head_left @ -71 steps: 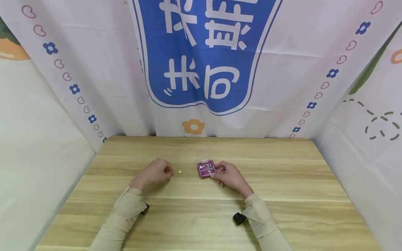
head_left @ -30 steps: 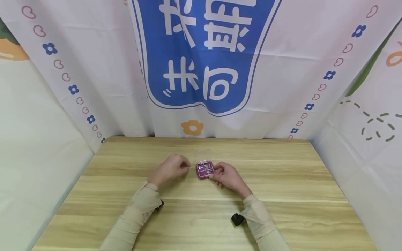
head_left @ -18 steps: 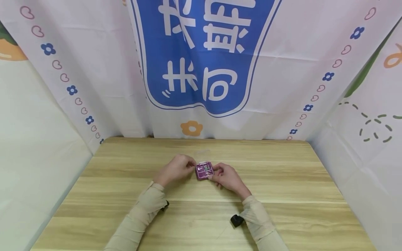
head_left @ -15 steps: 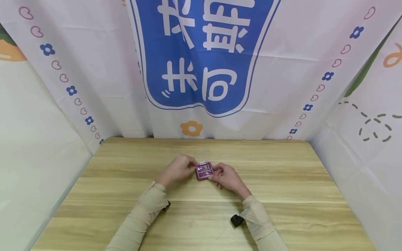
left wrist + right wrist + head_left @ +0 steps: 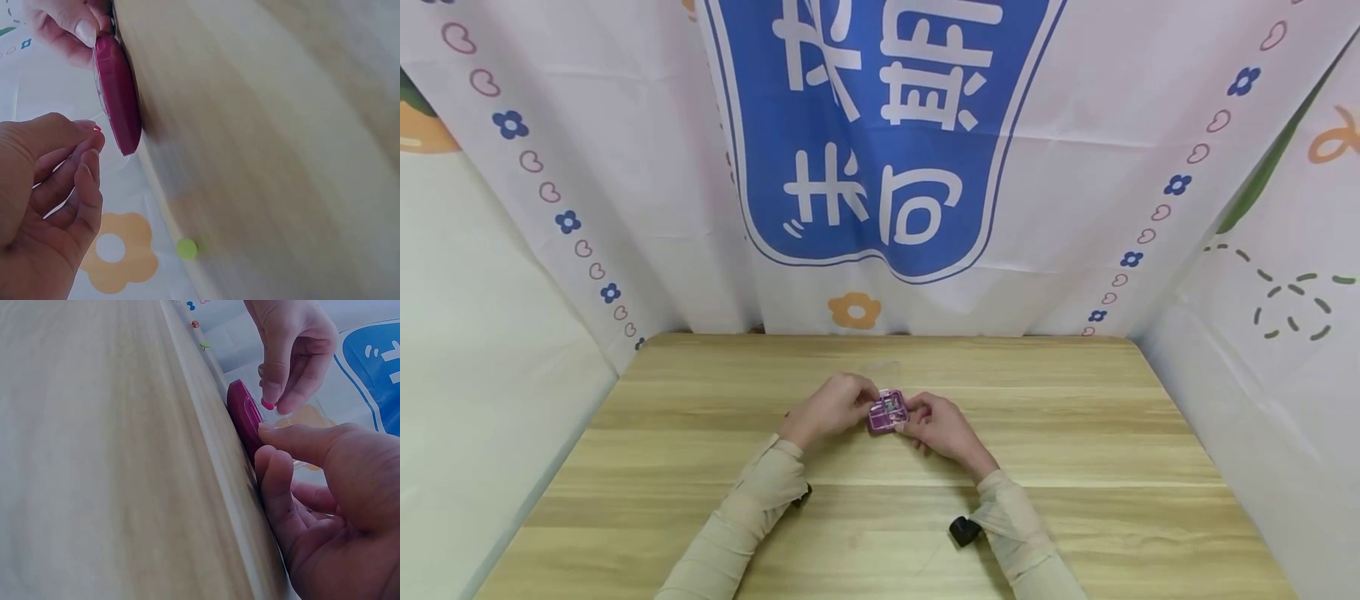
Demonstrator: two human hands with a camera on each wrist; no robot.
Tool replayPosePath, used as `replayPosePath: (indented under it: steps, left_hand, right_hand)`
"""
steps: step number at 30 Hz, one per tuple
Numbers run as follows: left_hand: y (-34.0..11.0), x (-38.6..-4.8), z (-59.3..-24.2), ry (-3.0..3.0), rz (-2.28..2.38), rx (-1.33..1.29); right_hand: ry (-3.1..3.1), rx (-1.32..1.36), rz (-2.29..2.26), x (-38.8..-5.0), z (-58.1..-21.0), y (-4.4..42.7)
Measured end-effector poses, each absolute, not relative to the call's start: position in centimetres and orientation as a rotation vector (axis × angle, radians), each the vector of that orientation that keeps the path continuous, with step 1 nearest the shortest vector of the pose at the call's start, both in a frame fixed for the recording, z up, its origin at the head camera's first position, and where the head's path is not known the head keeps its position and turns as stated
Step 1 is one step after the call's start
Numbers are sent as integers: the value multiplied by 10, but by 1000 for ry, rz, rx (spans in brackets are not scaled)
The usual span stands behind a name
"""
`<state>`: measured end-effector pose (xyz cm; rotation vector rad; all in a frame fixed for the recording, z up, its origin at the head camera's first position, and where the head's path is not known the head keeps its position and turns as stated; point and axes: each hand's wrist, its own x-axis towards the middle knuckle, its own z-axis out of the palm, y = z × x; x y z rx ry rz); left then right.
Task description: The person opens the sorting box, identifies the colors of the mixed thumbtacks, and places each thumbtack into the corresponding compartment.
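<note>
A small magenta pill box with a divided inside rests on the table, its clear lid folded back. Small pieces, one greenish, show in some compartments. My right hand grips the box's right edge between thumb and fingers. Over its left part, my left hand pinches a tiny pink pill between thumb and fingertip. That pill sits just apart from the box in the right wrist view. A round yellow-green pill lies on the table beyond the left hand; the head view does not show it.
The wooden table ends at a hanging white cloth with a blue printed panel. Black wrist cameras stick out by the left sleeve and the right sleeve. A reddish-brown round spot shows near the table's edge, its kind unclear.
My left hand has moved right, from beside the yellow-green pill to over the box's left part. The right hand keeps its grip on the box. The yellow-green pill has gone from the head view.
</note>
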<state>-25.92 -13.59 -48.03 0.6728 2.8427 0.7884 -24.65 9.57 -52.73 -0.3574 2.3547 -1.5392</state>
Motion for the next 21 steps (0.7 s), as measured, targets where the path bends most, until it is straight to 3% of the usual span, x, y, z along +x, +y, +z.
replayPosePath:
  steps: [21]
  left_hand:
    - [-138,-257,-479,2848,773,660]
  right_hand:
    - [2362,-355,-1533,-244,-526,94]
